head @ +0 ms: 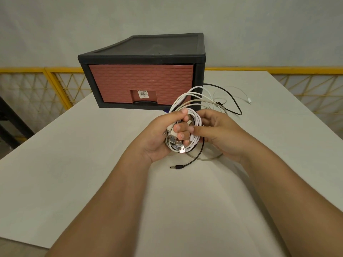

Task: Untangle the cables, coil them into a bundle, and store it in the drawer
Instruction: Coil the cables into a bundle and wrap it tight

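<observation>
Wall: pale and plain, behind everything.
Railing: yellow, with wire mesh, running past the far edge of the tabletop.
Drawer unit: a black frame at the far side of the tabletop. Its brick-patterned red drawer is pushed fully in, with a price sticker just above the dark handle.
In the way: the upper loops of the cables rise in front of the drawer's lower right corner.
Loose ends: a black cable and a thin white cable trail over the tabletop to the right of the unit, and a black barrel plug lies on the tabletop just below the hands.
Coil of cables: mostly white strands, held up off the tabletop between the two hands, near the drawer front. USB plugs and an audio jack stick out by the left palm.
Left hand: fingers curled through the coil, gripping it.
Right hand: close against the left, thumb and fingers pinching the coil's right side.
</observation>
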Available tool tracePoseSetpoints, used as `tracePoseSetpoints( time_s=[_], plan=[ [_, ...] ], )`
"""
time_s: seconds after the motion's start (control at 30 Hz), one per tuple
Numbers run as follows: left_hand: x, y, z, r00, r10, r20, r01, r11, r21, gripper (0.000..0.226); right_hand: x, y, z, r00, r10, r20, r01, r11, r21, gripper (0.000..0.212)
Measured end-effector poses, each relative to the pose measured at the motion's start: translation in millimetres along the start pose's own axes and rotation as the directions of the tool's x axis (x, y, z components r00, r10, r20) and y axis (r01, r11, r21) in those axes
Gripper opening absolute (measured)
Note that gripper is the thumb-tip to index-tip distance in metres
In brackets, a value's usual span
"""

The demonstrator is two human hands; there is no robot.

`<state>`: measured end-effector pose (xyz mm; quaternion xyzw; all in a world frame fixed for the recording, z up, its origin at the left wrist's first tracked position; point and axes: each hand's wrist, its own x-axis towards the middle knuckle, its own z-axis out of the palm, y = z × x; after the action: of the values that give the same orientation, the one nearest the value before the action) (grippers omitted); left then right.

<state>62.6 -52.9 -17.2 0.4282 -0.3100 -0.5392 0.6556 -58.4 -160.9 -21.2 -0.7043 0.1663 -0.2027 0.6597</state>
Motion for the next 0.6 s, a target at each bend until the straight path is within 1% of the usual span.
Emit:
tracePoseSetpoints(
  time_s=[0.13, 0.2, 0.37, 0.4, 0.43, 0.53, 0.6],
  plan=[
    [1.8, -2.1, 2.9, 1.0, -0.02, 0.008, 0.019, 0.998, 0.055, 0.025, 0.2, 1.0, 2.5, 0.997, -0.031, -0.072, 0.024, 0.995, -0.1, 0.03],
    [2.5, -2.9, 3.4, 1.0, -0.03, 0.003, 0.03, 0.997, 0.069, 0.028, 1.4, 1.9, 4.7, 0.992, -0.051, -0.111, 0.031, 0.983, -0.179, 0.028],
    [2.0, -3.6, 2.3, 0.999, -0.029, -0.015, 0.029, 0.998, 0.056, 0.026, 4.4, 7.6, 11.7, 0.962, -0.182, -0.203, 0.075, 0.893, -0.445, 0.02],
    [1.8, -3.1, 1.8, 1.0, -0.023, -0.016, 0.024, 0.999, 0.044, 0.023, 4.5, 7.6, 11.3, 0.959, -0.187, -0.213, 0.073, 0.889, -0.452, 0.019],
    [1.6, -2.5, 0.8, 1.0, -0.016, -0.018, 0.016, 0.999, 0.032, 0.021, 3.8, 6.8, 9.6, 0.964, -0.159, -0.211, 0.057, 0.906, -0.42, 0.02],
    [0.9, -0.2, -2.9, 0.999, 0.004, -0.042, -0.004, 1.0, 0.008, 0.018, 1.9, 1.1, 2.6, 0.992, 0.001, -0.124, -0.034, 0.963, -0.268, 0.028],
    [0.6, 0.1, -3.6, 0.999, 0.01, -0.051, -0.01, 1.0, -0.003, 0.018, 0.1, -2.2, 1.3, 0.993, 0.029, -0.11, -0.053, 0.974, -0.221, 0.027]
  ],
)
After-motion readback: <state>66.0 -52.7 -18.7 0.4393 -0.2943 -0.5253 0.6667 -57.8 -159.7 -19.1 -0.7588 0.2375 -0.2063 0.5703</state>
